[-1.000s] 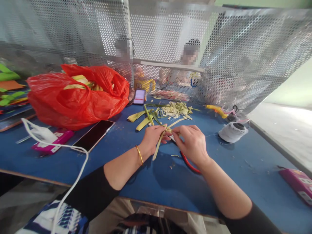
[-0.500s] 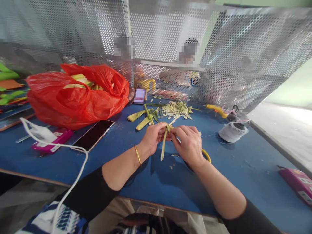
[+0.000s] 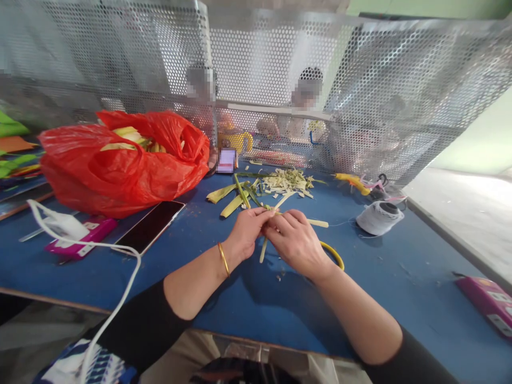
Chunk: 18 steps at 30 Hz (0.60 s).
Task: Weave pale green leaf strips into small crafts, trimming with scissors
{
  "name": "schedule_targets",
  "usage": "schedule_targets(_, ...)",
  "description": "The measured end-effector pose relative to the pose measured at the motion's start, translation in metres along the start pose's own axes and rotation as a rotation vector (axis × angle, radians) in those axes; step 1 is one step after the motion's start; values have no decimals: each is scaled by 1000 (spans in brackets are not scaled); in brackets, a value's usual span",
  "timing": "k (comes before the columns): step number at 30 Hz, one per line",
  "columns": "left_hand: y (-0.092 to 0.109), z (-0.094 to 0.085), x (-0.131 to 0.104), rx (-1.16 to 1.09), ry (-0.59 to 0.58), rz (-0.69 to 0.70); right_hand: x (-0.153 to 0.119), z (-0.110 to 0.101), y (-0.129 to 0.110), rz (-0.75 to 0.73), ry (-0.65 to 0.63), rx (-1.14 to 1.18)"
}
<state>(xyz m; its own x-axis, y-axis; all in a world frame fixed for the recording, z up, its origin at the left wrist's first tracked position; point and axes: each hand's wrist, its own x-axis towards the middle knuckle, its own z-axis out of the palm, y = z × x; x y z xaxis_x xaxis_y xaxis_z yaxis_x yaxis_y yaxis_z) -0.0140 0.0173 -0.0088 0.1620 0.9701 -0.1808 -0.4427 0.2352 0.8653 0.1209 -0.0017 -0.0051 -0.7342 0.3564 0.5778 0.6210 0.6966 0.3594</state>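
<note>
My left hand (image 3: 248,230) is closed, its thumb and fingers pinching a bundle of pale green leaf strips (image 3: 285,200) above the blue table. Against it, my right hand (image 3: 295,239) is closed on the same strips, its fingers bent over the crossing point and hiding most of it. Strip ends stick out upward, to the right and down below the hands. Just beyond lie wider cut leaf pieces (image 3: 232,205) and a heap of pale shavings (image 3: 288,181). A yellow ring-shaped thing (image 3: 335,254) lies partly behind my right wrist.
A red plastic bag (image 3: 120,170) with leaf pieces stands at the left, near a dark phone (image 3: 150,226), a white cable (image 3: 130,282) and a magenta box (image 3: 82,240). At right are a white thread spool (image 3: 378,218) and another magenta box (image 3: 486,301). A perforated metal screen (image 3: 272,64) borders the back, people behind it.
My right hand has shifted left and closer to my left hand, now covering the middle of the strips. The downward strip end is more hidden, and the right-hand end shows more.
</note>
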Motion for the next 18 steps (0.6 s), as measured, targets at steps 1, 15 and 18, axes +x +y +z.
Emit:
schedule_targets(1, 0, 0, 0, -8, -6, -2, 0, 0, 0, -2, -3, -12)
schedule_targets(15, 5, 2, -5, 125, -78, -51, -3, 5, 11, 1112, -24, 660)
schedule_targets(18, 3, 3, -6, 167, -56, -30, -3, 7, 11, 1112, -31, 615)
